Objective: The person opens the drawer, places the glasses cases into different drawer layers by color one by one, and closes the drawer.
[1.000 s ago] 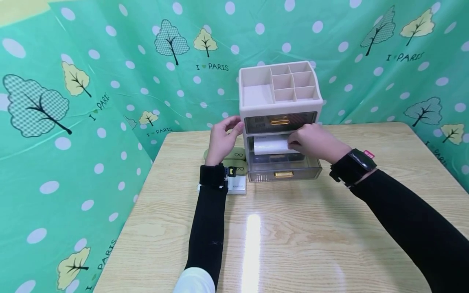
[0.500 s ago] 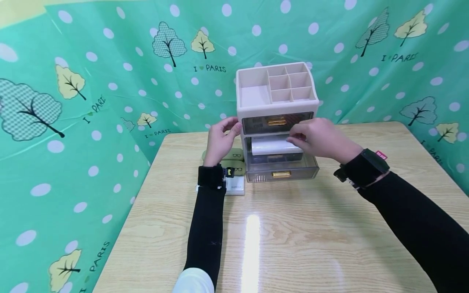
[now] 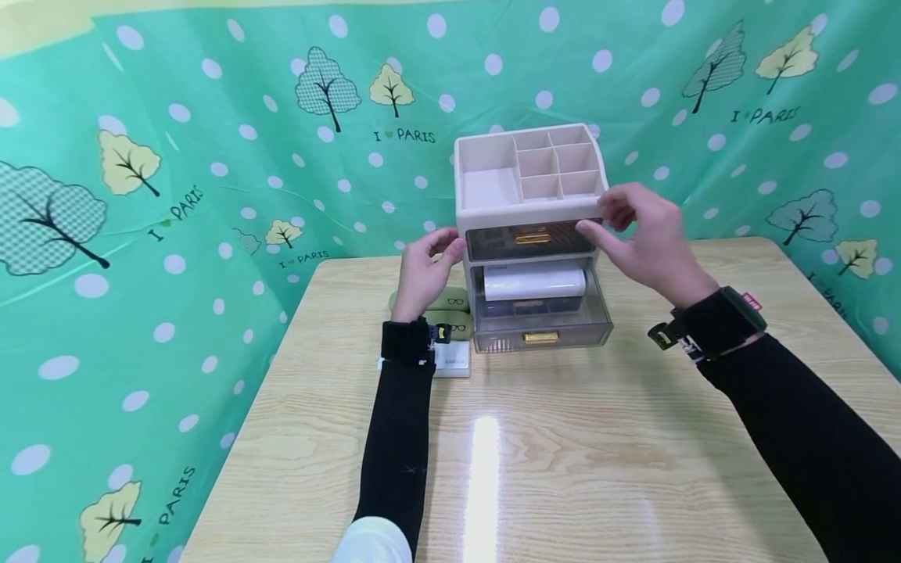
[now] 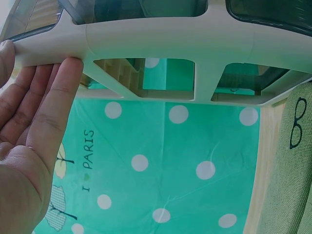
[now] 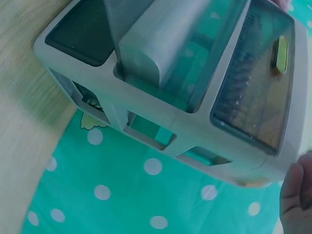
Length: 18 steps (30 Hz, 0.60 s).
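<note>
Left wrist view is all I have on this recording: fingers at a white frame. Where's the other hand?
Observer: The right hand is at the organizer's opposite upper front corner; whether it touches, I can't tell.

Reviewer: What's in the pulled-out drawer?

Observer: The head view shows a white object with a rounded front lying in it.

Reviewer: And anything near the green case at my picture's edge?

Observer: Yes, a flat white item with lettering lies on the table, nearer the person than the case.
</note>
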Each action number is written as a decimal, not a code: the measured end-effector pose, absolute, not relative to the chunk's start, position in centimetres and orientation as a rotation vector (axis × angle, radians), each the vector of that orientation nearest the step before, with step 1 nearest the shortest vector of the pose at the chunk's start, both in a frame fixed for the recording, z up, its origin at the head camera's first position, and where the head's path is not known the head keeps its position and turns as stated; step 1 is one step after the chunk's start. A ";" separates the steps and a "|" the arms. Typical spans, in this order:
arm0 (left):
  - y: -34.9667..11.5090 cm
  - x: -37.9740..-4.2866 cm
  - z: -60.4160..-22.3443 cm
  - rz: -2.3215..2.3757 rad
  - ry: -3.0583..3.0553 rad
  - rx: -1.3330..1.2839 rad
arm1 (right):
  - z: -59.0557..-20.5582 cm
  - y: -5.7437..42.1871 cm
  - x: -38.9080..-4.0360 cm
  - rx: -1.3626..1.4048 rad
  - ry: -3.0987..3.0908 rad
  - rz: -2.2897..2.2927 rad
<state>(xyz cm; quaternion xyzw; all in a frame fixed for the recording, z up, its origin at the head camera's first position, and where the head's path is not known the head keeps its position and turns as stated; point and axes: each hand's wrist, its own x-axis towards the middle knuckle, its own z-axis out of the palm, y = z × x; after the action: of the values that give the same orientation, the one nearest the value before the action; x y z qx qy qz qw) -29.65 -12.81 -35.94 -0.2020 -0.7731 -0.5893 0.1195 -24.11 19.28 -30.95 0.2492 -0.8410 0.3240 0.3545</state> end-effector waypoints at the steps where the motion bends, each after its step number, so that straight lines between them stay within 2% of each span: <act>1: -12.9 -29.8 -36.1 -1.722 -2.254 -0.597 | -31.1 19.5 -24.2 0.599 -2.158 0.879; 9: -13.0 -29.9 -36.2 -1.719 -2.244 -0.616 | -33.0 20.9 -25.2 0.275 -2.210 1.338; 18: -12.7 -29.9 -36.2 -1.717 -2.281 -0.559 | -35.8 21.6 -26.1 0.268 -2.352 1.520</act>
<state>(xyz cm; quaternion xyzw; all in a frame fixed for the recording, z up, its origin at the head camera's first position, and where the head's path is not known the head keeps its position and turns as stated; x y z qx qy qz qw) -29.91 -12.71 -36.23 -0.1909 -0.7787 -0.5862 0.1161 -26.12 21.62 -35.84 0.0940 -0.8249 0.5329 0.1635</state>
